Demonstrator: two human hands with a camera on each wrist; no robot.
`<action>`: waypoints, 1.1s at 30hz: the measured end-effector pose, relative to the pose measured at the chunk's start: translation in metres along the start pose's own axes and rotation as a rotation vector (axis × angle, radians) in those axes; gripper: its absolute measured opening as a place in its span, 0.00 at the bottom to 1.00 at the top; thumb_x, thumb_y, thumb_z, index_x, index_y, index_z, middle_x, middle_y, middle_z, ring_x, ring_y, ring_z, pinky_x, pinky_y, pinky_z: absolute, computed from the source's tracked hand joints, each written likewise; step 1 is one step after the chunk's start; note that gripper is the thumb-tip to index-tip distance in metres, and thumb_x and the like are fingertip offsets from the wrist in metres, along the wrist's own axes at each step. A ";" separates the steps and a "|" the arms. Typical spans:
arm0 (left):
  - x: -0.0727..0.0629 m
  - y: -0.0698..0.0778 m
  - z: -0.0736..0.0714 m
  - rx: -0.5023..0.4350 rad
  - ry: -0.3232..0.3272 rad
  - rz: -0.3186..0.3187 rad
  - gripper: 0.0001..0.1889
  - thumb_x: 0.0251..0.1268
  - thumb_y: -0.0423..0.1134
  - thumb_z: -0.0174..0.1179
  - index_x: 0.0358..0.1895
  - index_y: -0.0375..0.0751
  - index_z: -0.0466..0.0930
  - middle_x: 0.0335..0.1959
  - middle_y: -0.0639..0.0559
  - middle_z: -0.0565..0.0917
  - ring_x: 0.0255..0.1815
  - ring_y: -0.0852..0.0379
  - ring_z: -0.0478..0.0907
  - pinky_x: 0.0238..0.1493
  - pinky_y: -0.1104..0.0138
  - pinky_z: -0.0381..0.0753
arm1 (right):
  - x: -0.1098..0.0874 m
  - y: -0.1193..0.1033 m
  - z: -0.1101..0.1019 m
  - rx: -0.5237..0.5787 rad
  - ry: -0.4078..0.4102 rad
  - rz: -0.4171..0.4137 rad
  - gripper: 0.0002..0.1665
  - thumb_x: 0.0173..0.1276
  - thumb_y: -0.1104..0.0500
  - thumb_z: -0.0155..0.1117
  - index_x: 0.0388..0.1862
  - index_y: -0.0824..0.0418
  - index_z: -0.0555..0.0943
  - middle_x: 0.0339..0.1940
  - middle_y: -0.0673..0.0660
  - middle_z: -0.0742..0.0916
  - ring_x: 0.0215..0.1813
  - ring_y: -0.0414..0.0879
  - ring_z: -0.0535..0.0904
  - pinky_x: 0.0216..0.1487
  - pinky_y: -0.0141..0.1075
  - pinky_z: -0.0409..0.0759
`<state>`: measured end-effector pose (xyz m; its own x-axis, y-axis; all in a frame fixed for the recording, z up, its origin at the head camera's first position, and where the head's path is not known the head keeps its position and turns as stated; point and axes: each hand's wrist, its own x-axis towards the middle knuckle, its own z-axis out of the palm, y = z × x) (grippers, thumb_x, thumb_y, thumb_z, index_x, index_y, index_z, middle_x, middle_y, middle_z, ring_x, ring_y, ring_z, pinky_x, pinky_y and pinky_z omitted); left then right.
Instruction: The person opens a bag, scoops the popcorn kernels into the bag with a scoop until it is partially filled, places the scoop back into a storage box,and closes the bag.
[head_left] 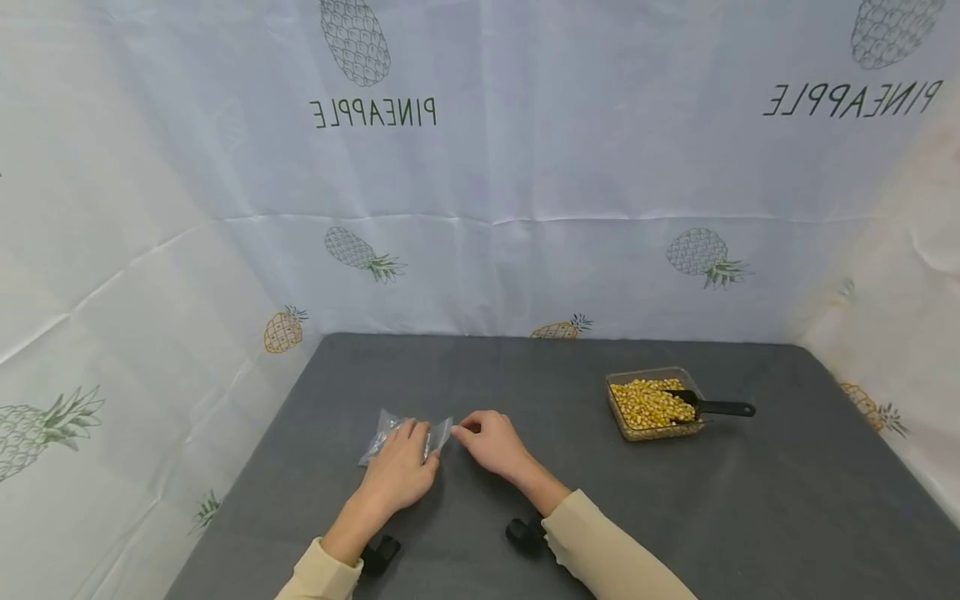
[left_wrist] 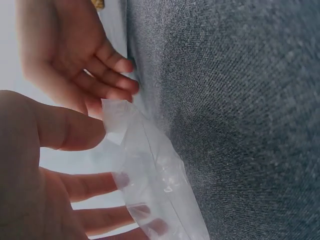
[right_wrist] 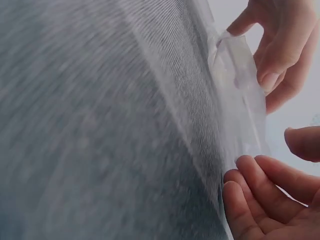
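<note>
A clear plastic bag (head_left: 442, 433) lies on the grey table, left of the middle. My left hand (head_left: 405, 467) is over it and holds it, and in the left wrist view some fingertips (left_wrist: 122, 180) show through the film. At the bag's right end is my right hand (head_left: 491, 442). In the right wrist view its fingertips (right_wrist: 245, 165) touch or nearly touch the bag's edge, while the thumb (right_wrist: 302, 143) stands apart from them. The bag looks flat and crinkled; its far part is hidden under the left hand in the head view.
A clear container (head_left: 626, 433) of yellow corn kernels (head_left: 648, 404) stands at the right, with a black scoop (head_left: 723, 407) stuck in it, handle pointing right. Black wrist devices (head_left: 525, 535) sit under both forearms. A pineapple-print curtain (head_left: 480, 275) surrounds the table (head_left: 525, 375).
</note>
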<state>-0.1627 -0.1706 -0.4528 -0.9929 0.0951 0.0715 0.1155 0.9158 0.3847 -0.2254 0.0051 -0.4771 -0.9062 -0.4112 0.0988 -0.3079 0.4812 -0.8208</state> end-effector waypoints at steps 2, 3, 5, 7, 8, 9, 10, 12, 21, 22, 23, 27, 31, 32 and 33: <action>0.000 0.000 0.000 0.000 0.002 0.010 0.22 0.73 0.39 0.58 0.65 0.32 0.74 0.66 0.35 0.73 0.68 0.33 0.69 0.57 0.36 0.73 | 0.003 -0.001 0.002 0.033 -0.010 0.025 0.14 0.76 0.53 0.63 0.46 0.62 0.89 0.38 0.54 0.89 0.34 0.43 0.82 0.34 0.38 0.80; 0.000 0.000 0.000 -0.001 0.004 0.014 0.22 0.73 0.39 0.58 0.65 0.32 0.74 0.66 0.35 0.73 0.68 0.33 0.69 0.57 0.36 0.73 | 0.004 -0.001 0.002 0.049 -0.013 0.037 0.14 0.76 0.53 0.64 0.44 0.62 0.89 0.35 0.54 0.88 0.31 0.42 0.80 0.32 0.37 0.78; -0.001 0.000 0.000 -0.005 0.004 0.021 0.22 0.73 0.39 0.59 0.65 0.32 0.74 0.66 0.35 0.72 0.68 0.33 0.69 0.57 0.35 0.73 | 0.006 -0.001 0.004 0.078 -0.017 0.054 0.14 0.75 0.54 0.64 0.40 0.62 0.90 0.30 0.54 0.88 0.27 0.41 0.78 0.29 0.36 0.76; -0.002 0.000 0.001 -0.012 0.000 0.027 0.22 0.73 0.39 0.59 0.65 0.32 0.74 0.67 0.34 0.72 0.68 0.33 0.68 0.58 0.36 0.72 | 0.008 -0.001 0.005 0.112 -0.021 0.079 0.14 0.75 0.55 0.64 0.36 0.62 0.90 0.26 0.53 0.87 0.25 0.41 0.77 0.27 0.35 0.75; -0.002 0.000 0.001 -0.016 -0.002 0.029 0.22 0.73 0.39 0.59 0.65 0.32 0.74 0.67 0.34 0.72 0.69 0.33 0.68 0.59 0.37 0.72 | 0.008 -0.001 0.006 0.133 -0.026 0.092 0.14 0.75 0.56 0.65 0.34 0.62 0.90 0.24 0.53 0.87 0.24 0.41 0.77 0.27 0.35 0.75; -0.003 0.000 0.002 -0.021 -0.005 0.030 0.22 0.74 0.39 0.59 0.65 0.32 0.74 0.67 0.34 0.72 0.69 0.33 0.68 0.60 0.38 0.72 | 0.008 -0.001 0.006 0.154 -0.031 0.105 0.14 0.74 0.57 0.65 0.33 0.63 0.90 0.24 0.53 0.87 0.24 0.41 0.78 0.26 0.34 0.76; -0.003 0.000 0.003 -0.025 -0.008 0.030 0.22 0.74 0.39 0.59 0.65 0.32 0.74 0.67 0.34 0.72 0.69 0.33 0.68 0.61 0.38 0.72 | 0.008 -0.001 0.007 0.176 -0.037 0.118 0.14 0.74 0.57 0.65 0.31 0.63 0.89 0.23 0.53 0.87 0.24 0.41 0.78 0.26 0.34 0.77; -0.004 -0.001 0.003 -0.033 -0.011 0.031 0.22 0.73 0.39 0.59 0.65 0.32 0.74 0.67 0.33 0.72 0.70 0.32 0.67 0.63 0.39 0.70 | 0.008 -0.001 0.007 0.222 -0.052 0.144 0.14 0.73 0.59 0.66 0.29 0.64 0.89 0.22 0.53 0.86 0.23 0.42 0.79 0.26 0.35 0.78; -0.005 0.001 0.002 -0.060 0.003 0.031 0.23 0.73 0.40 0.60 0.66 0.33 0.74 0.69 0.32 0.70 0.72 0.32 0.64 0.66 0.38 0.66 | 0.009 -0.002 0.007 0.361 -0.063 0.202 0.12 0.71 0.62 0.66 0.29 0.67 0.88 0.22 0.55 0.86 0.23 0.42 0.79 0.28 0.37 0.82; -0.006 0.001 0.002 -0.062 0.008 0.033 0.23 0.73 0.40 0.60 0.66 0.33 0.74 0.70 0.32 0.70 0.73 0.32 0.64 0.67 0.38 0.66 | 0.009 -0.003 0.007 0.377 -0.061 0.205 0.12 0.71 0.62 0.66 0.29 0.67 0.88 0.22 0.54 0.86 0.23 0.42 0.80 0.28 0.37 0.82; -0.006 0.002 0.001 -0.065 0.013 0.035 0.23 0.73 0.40 0.60 0.66 0.33 0.74 0.70 0.32 0.69 0.73 0.32 0.63 0.67 0.38 0.65 | 0.009 -0.003 0.007 0.392 -0.059 0.208 0.11 0.71 0.62 0.66 0.29 0.67 0.88 0.22 0.54 0.86 0.23 0.42 0.80 0.29 0.37 0.83; -0.007 0.004 0.000 -0.062 0.046 0.037 0.24 0.72 0.41 0.62 0.66 0.33 0.74 0.71 0.32 0.69 0.73 0.32 0.63 0.66 0.36 0.65 | 0.009 -0.003 0.006 0.441 -0.046 0.211 0.11 0.70 0.62 0.67 0.30 0.67 0.87 0.22 0.54 0.86 0.24 0.43 0.81 0.29 0.38 0.84; -0.008 0.008 0.000 -0.042 0.124 0.058 0.22 0.69 0.40 0.64 0.63 0.34 0.76 0.66 0.36 0.74 0.68 0.36 0.69 0.62 0.39 0.71 | 0.009 -0.002 0.004 0.487 -0.031 0.196 0.11 0.70 0.61 0.68 0.30 0.67 0.87 0.23 0.54 0.86 0.25 0.43 0.81 0.30 0.38 0.84; -0.008 0.009 0.000 -0.039 0.155 0.067 0.21 0.69 0.40 0.65 0.61 0.35 0.78 0.63 0.38 0.76 0.64 0.38 0.72 0.59 0.42 0.74 | 0.008 -0.002 0.003 0.495 -0.028 0.191 0.11 0.70 0.61 0.68 0.30 0.67 0.87 0.23 0.54 0.86 0.25 0.43 0.81 0.31 0.39 0.84; -0.008 0.010 0.000 -0.039 0.180 0.073 0.20 0.68 0.39 0.65 0.59 0.35 0.79 0.59 0.40 0.77 0.60 0.40 0.74 0.56 0.44 0.76 | 0.008 -0.001 0.003 0.504 -0.027 0.189 0.11 0.70 0.60 0.68 0.30 0.67 0.87 0.23 0.54 0.85 0.25 0.43 0.81 0.31 0.39 0.84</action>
<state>-0.1536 -0.1616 -0.4497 -0.9610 0.0862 0.2627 0.1914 0.8929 0.4076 -0.2315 -0.0010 -0.4769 -0.9223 -0.3769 -0.0856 0.0429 0.1203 -0.9918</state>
